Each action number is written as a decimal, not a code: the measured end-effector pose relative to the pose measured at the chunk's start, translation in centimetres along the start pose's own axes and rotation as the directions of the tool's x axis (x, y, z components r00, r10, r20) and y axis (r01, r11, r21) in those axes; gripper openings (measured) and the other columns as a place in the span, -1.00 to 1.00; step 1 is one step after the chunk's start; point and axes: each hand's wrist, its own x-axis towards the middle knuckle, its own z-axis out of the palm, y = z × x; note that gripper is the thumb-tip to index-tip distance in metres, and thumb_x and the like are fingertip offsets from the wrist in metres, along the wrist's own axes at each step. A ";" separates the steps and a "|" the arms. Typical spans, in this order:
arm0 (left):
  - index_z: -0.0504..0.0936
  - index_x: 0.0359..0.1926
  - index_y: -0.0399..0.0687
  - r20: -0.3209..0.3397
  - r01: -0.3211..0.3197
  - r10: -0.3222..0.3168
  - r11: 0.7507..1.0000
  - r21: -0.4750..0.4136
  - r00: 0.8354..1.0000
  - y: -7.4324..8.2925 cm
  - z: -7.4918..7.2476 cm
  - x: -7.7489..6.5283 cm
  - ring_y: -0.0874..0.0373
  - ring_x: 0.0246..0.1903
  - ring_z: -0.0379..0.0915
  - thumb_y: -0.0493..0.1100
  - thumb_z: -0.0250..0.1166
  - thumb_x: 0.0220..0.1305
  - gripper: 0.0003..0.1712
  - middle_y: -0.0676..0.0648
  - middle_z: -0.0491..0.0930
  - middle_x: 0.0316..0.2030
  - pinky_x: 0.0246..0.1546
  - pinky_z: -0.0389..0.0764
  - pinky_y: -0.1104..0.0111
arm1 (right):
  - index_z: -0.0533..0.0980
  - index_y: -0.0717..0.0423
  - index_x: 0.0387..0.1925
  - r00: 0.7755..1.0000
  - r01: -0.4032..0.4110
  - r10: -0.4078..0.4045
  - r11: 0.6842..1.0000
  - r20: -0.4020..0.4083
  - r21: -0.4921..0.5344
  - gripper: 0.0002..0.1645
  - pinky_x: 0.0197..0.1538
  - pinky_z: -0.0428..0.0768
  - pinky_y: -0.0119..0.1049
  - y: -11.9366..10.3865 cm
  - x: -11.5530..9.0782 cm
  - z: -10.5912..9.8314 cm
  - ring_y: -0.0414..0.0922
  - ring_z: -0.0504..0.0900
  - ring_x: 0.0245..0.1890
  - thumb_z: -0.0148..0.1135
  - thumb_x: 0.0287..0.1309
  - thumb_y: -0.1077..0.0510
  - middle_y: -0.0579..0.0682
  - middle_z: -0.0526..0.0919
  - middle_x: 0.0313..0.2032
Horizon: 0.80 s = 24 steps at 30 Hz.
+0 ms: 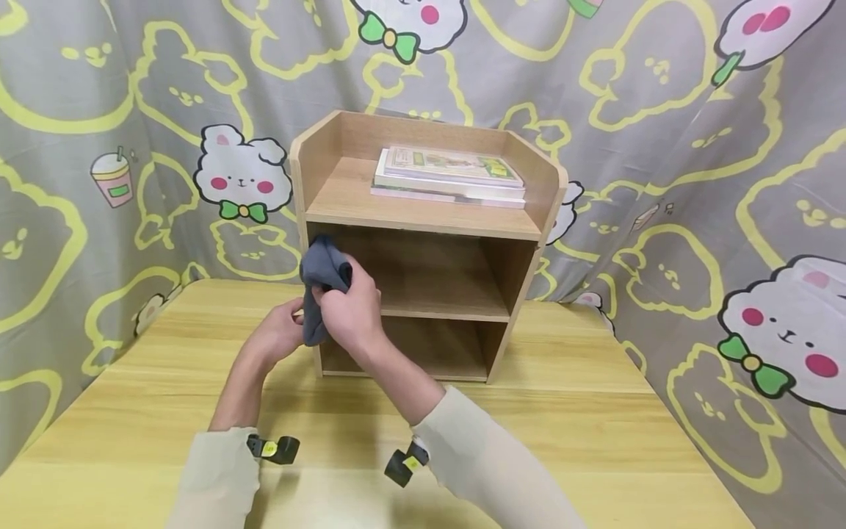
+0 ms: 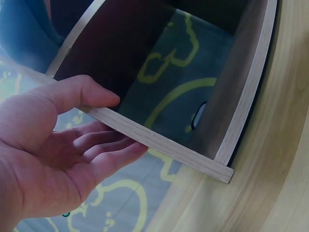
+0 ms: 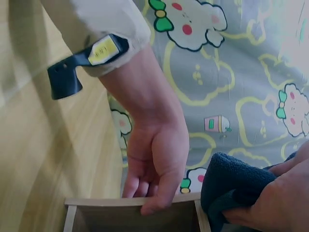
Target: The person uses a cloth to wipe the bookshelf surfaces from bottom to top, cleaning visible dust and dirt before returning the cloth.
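A small wooden shelf unit (image 1: 423, 220) stands on the table, its two lower compartments facing me. My right hand (image 1: 353, 305) grips a bunched dark blue-grey cloth (image 1: 324, 268) at the unit's left side panel, by the middle compartment. Lower on that same panel, my left hand (image 2: 72, 140) pinches the front edge (image 2: 159, 140), thumb on the inner side and fingers on the outer side. In the right wrist view the cloth (image 3: 231, 186) laps over the panel edge near the middle board, beside the left hand (image 3: 159, 164).
Several books (image 1: 449, 176) lie stacked on the unit's top shelf, between its raised sides. Under it spreads a wood-grain table (image 1: 568, 441). A patterned grey curtain (image 1: 661, 147) hangs behind and along both sides.
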 end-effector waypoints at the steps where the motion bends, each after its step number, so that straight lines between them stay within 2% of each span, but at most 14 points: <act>1: 0.21 0.50 -0.33 0.002 0.000 0.000 1.000 -0.002 1.000 -0.1 0.0 0.0 0.25 -0.26 0.44 -0.31 0.19 0.32 -0.25 0.11 0.59 -0.33 -0.19 0.44 0.34 | 0.60 -0.21 0.18 1.000 0.007 -0.007 1.000 -0.001 0.016 -0.46 0.14 0.56 -0.12 0.0 -0.2 0.0 -0.03 0.64 0.09 0.31 0.18 0.25 -0.08 0.75 0.01; 5: 0.24 0.49 -0.30 -0.003 -0.006 0.006 1.000 -0.004 1.000 -0.1 0.3 -0.1 0.27 -0.17 0.53 -0.29 0.22 0.31 -0.26 -0.07 0.72 -0.16 -0.10 0.50 0.35 | 0.60 -0.27 0.21 0.999 0.054 -0.054 0.997 -0.009 0.050 -0.41 0.18 0.56 -0.14 -0.3 -0.6 -0.3 -0.06 0.65 0.13 0.30 0.19 0.28 -0.11 0.74 0.06; 8: 0.21 0.51 -0.25 -0.005 0.011 -0.011 1.000 0.006 1.000 0.0 0.5 -0.2 0.03 0.07 0.62 -0.23 0.29 0.30 -0.19 -0.27 0.66 0.12 0.12 0.55 0.15 | 0.58 -0.28 0.25 0.995 0.099 -0.098 0.995 -0.024 0.033 -0.39 0.21 0.54 -0.17 -1.0 -0.5 -0.7 -0.10 0.64 0.17 0.27 0.21 0.27 -0.13 0.73 0.10; 11: 0.17 0.54 -0.20 0.004 0.038 -0.038 0.999 0.013 0.999 0.3 0.6 -0.1 -0.22 0.29 0.46 -0.18 0.35 0.27 -0.12 -0.34 0.54 0.25 0.30 0.41 -0.08 | 0.58 -0.27 0.26 0.990 0.136 -0.137 0.991 -0.046 -0.018 -0.37 0.20 0.53 -0.19 -1.9 -0.1 -0.9 -0.11 0.64 0.16 0.25 0.19 0.28 -0.15 0.73 0.09; 13: 0.20 0.53 -0.17 0.000 0.062 -0.062 0.998 0.020 0.998 0.4 0.6 0.0 -0.24 0.34 0.39 -0.17 0.36 0.24 -0.11 -0.33 0.52 0.28 0.36 0.33 -0.13 | 0.58 -0.27 0.25 0.989 0.139 -0.141 0.989 -0.051 -0.045 -0.36 0.18 0.53 -0.20 -2.4 0.1 -1.0 -0.11 0.63 0.14 0.23 0.17 0.29 -0.17 0.74 0.08; 18: 0.34 0.42 -0.13 -0.014 0.081 -0.080 0.996 0.042 0.997 0.5 0.3 -0.1 -0.26 0.36 0.36 -0.17 0.35 0.23 -0.26 -0.31 0.53 0.27 0.37 0.29 -0.17 | 0.61 -0.25 0.19 0.989 0.138 -0.143 0.986 -0.049 -0.097 -0.39 0.04 0.53 -0.23 -2.7 0.8 -0.7 -0.08 0.62 0.01 0.19 0.13 0.30 -0.16 0.75 0.00; 24: 0.23 0.50 -0.11 0.002 0.094 -0.094 0.995 0.032 0.996 0.3 0.0 -0.2 -0.28 0.39 0.31 -0.18 0.33 0.26 -0.17 -0.34 0.43 0.35 0.40 0.25 -0.18 | 0.63 -0.17 0.09 0.982 0.173 -0.181 0.976 -0.053 -0.130 -0.46 -0.16 0.49 -0.28 -2.2 1.7 -0.2 -0.09 0.59 -0.18 0.15 0.09 0.31 -0.14 0.75 -0.13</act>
